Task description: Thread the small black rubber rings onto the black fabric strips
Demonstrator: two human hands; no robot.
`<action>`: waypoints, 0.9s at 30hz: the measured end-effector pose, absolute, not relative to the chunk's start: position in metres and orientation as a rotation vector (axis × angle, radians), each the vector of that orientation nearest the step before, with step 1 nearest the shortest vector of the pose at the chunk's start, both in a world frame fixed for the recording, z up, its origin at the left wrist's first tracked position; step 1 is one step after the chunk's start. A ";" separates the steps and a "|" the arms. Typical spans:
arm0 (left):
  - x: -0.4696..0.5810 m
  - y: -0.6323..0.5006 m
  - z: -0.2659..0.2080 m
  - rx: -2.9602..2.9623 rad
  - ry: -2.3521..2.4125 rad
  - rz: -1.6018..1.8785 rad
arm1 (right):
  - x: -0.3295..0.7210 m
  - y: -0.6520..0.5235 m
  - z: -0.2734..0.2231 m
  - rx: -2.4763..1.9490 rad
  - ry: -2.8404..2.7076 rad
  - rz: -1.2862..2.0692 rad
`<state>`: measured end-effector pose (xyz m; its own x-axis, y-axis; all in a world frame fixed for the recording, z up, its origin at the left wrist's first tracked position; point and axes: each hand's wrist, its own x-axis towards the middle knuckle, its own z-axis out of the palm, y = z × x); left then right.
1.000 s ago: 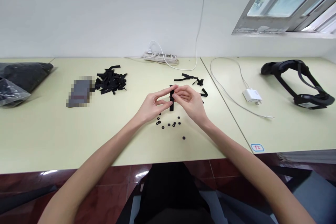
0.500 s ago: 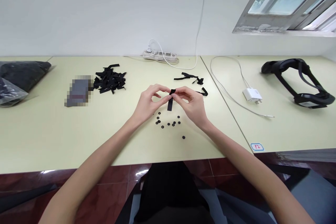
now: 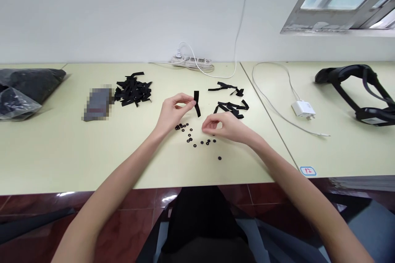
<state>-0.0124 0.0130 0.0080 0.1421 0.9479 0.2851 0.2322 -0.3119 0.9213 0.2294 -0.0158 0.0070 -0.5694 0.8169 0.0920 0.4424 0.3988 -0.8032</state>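
My left hand [image 3: 174, 111] pinches a short black fabric strip [image 3: 196, 95] between thumb and fingertips, and the strip stands up and hangs down from the grip. To its right and slightly nearer, my right hand [image 3: 226, 126] is low over the table with thumb and fingertips together. Whether anything small is in that pinch cannot be made out. Loose small round black pieces, like snap buttons [image 3: 190, 139], lie below and between the hands, some with light centres. Just beyond my right hand lie several more black strips [image 3: 234, 111].
A heap of black strips [image 3: 134, 90] lies at back left, beside a blurred dark object [image 3: 98, 103] and a plastic bag with black contents [image 3: 37, 90]. A power strip [image 3: 193, 62] is by the wall. To the right are a white charger [image 3: 303, 109] and a black headset [image 3: 354, 90].
My right hand has let go of the strip and moved down and right towards the round pieces. My left hand still holds the strip, now raised more upright. The view has shifted slightly.
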 end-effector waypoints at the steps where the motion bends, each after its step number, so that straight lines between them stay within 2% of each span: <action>1: -0.014 0.016 0.006 1.627 1.145 1.216 | 0.232 -0.016 0.008 -1.045 -2.284 1.056; 6: -0.018 0.025 0.000 1.529 1.081 1.215 | 0.237 -0.013 0.005 -0.886 -2.503 1.003; 22: -0.016 0.022 0.003 1.467 0.980 1.160 | 0.228 -0.024 0.002 -0.807 -2.595 0.867; 27: -0.018 0.023 0.004 1.500 0.963 1.168 | 0.228 -0.024 0.004 -1.055 -2.331 1.040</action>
